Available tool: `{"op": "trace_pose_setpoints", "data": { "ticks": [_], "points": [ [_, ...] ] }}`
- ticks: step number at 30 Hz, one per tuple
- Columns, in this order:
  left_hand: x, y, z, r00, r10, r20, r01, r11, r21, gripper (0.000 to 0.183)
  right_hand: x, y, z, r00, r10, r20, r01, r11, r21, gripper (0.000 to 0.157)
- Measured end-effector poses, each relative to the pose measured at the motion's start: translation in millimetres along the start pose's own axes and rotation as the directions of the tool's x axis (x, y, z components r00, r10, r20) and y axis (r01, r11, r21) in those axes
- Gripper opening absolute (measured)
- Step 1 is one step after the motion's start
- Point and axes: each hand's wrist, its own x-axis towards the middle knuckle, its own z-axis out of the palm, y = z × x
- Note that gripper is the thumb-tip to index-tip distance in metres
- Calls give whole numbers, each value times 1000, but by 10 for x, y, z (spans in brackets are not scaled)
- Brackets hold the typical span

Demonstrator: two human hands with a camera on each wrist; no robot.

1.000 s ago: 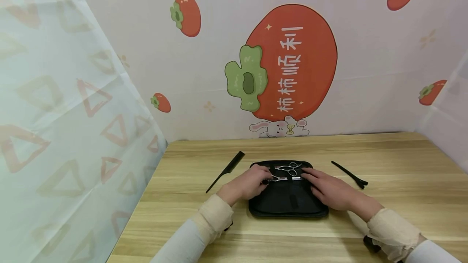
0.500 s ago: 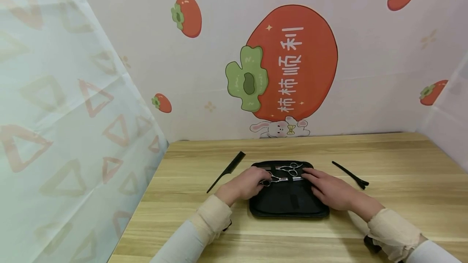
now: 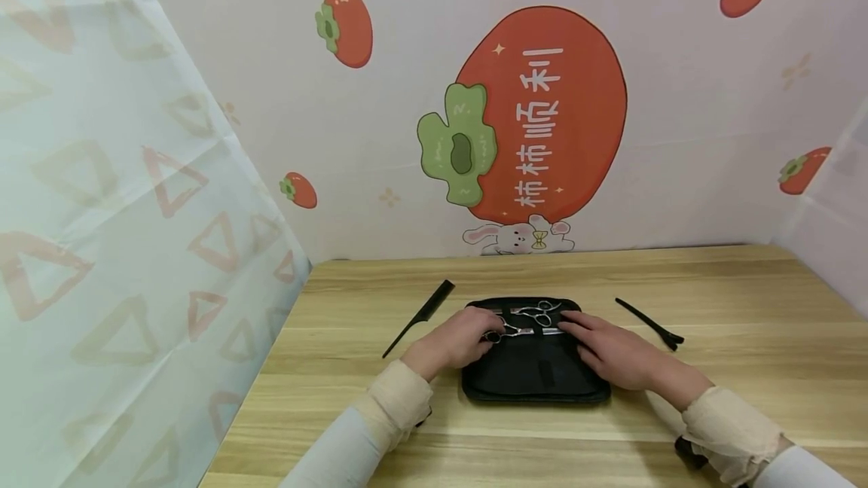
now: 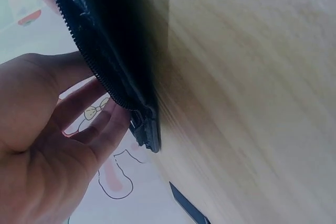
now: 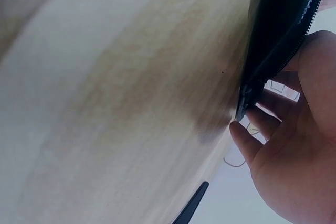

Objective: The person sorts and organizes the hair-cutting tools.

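A black zip case point(image 3: 536, 375) lies unfolded on the table, with two pairs of scissors in its far half. The nearer pair of scissors point(image 3: 521, 332) is silver, its finger rings to the left and its blades under a black strap. My left hand point(image 3: 461, 337) reaches over the case's left side and pinches these scissors by the rings; the fingertips are partly hidden. The farther scissors point(image 3: 540, 315) have their rings to the right. My right hand point(image 3: 620, 352) rests over the right edge, fingers extended, fingertips by the nearer blades' end. Both wrist views show the case's zip edge point(image 4: 86, 59) beside the palms.
A black tail comb point(image 3: 423, 313) lies left of the case, slanting. To the right is a black hair clip point(image 3: 651, 325). The wooden table point(image 3: 746, 307) meets a printed cloth backdrop point(image 3: 380, 119) at its far edge, with more cloth point(image 3: 149, 247) along the left.
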Motion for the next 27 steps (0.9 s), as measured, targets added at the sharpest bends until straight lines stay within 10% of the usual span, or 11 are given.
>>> {"op": "trace_pose_setpoints", "data": {
  "ticks": [17, 27],
  "points": [
    [32, -4, 19, 999, 30, -29, -29, 998, 57, 31, -1, 7, -21, 1000, -12, -4, 12, 1000, -4, 45],
    [-28, -35, -9, 998, 5, 66, -8, 999, 36, 32, -3, 3, -26, 1000, -10, 19, 10, 1000, 0, 45]
  ]
}}
